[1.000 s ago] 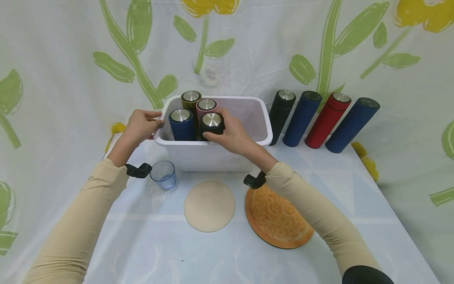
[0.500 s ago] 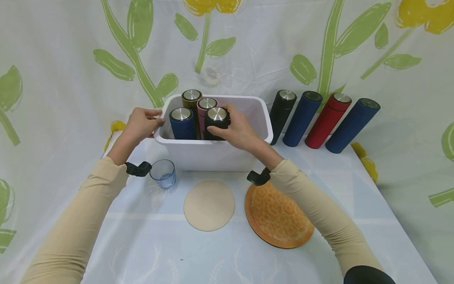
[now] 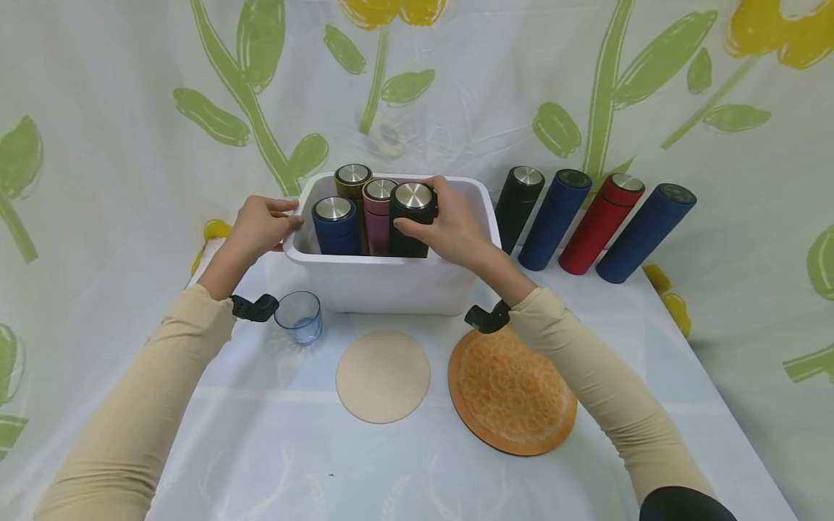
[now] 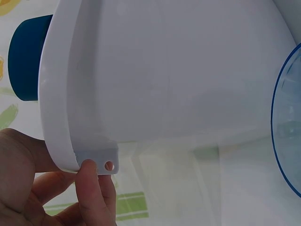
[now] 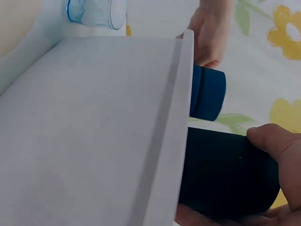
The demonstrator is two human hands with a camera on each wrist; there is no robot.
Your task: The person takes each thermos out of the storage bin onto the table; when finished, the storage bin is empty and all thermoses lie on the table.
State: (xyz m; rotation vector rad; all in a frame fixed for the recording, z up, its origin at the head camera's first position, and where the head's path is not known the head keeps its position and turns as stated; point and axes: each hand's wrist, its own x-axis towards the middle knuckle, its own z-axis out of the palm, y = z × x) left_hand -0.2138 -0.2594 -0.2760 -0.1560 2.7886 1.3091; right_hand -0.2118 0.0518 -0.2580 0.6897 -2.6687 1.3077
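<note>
My right hand grips a black thermos bottle with a silver-topped lid, fingers and thumb round its upper part. That bottle stands partly above the rim of a white plastic bin, its lower end hidden inside. Left of it in the bin are a blue bottle, a pink bottle and an olive-gold bottle. My left hand holds the bin's left rim; in the left wrist view its fingers pinch at a small tab with a hole.
Right of the bin stand a black bottle, a blue bottle, a red bottle and another blue bottle. In front are a clear blue glass, a beige disc and a round orange-brown mat.
My right hand has lifted the black bottle higher and moved it rightward, away from the blue one, so more of its body shows. My left hand keeps its place on the rim.
</note>
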